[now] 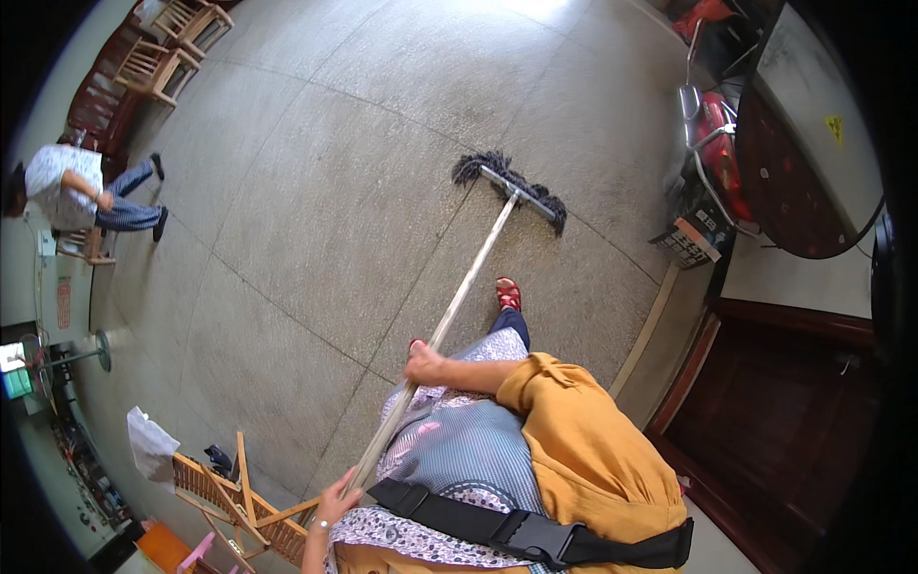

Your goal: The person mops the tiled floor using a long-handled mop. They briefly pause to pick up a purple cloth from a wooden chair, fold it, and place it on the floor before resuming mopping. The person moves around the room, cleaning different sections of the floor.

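Note:
A mop (470, 277) with a long pale wooden handle slants across the middle of the head view. Its dark, shaggy head (512, 188) lies flat on the grey floor, ahead of my foot in a red sandal (509, 294). My right hand (424, 364) is wrapped round the handle about halfway along, in front of my body. Lower down, near the handle's upper end, my left hand (337, 501) grips it too, with a band round the wrist. The fingers of both hands are closed on the wood.
Another person (86, 191) walks at the far left, near wooden chairs (158, 72). A folding wooden chair (244, 497) stands close on my left. To the right are a dark round tabletop (803, 143), a red-seated metal chair (717, 153), a cardboard box (693, 239) and a dark door (765, 411).

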Demonstrator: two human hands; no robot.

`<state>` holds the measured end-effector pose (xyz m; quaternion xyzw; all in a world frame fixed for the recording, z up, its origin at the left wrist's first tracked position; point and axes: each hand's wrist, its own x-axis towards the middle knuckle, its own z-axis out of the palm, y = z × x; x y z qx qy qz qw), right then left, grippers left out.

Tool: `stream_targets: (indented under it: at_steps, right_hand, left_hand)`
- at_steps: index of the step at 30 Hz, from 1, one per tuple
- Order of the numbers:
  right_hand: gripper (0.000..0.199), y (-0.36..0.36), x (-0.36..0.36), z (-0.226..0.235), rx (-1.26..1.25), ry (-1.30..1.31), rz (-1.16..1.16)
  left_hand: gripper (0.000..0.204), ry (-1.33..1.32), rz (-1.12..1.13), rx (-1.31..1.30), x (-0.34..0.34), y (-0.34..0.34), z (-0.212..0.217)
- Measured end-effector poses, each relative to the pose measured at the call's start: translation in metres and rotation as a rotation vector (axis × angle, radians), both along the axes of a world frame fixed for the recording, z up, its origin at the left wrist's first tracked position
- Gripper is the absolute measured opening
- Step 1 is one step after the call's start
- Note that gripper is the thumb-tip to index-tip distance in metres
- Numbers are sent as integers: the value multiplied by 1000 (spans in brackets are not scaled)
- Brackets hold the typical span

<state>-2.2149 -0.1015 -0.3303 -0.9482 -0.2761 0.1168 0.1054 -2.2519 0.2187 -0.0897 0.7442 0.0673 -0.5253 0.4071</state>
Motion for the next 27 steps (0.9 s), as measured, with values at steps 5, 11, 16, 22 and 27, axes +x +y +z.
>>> stream_targets:
  at_steps: [5, 11, 16, 22, 27]
  right_hand:
    - [25, -206, 47, -11, -22, -72, -476]
    - [54, -396, 52, 46, 76, -232, -894]
    - [64, -478, -5, 41, 246, -153, -1129]
    - [65, -508, -41, 29, 360, -131, -1239]
    - [65, -528, -13, 30, 433, -266, -1175]
  left_hand:
    - [53, 241, 121, -88, 68, -237, -23]
    - [56, 205, -28, -271, 176, -524, -137]
    - [47, 47, -75, -274, 234, -741, -156]
    - [52, 80, -39, -309, 185, -810, -150]
    - [53, 59, -57, -284, 139, -746, -131]
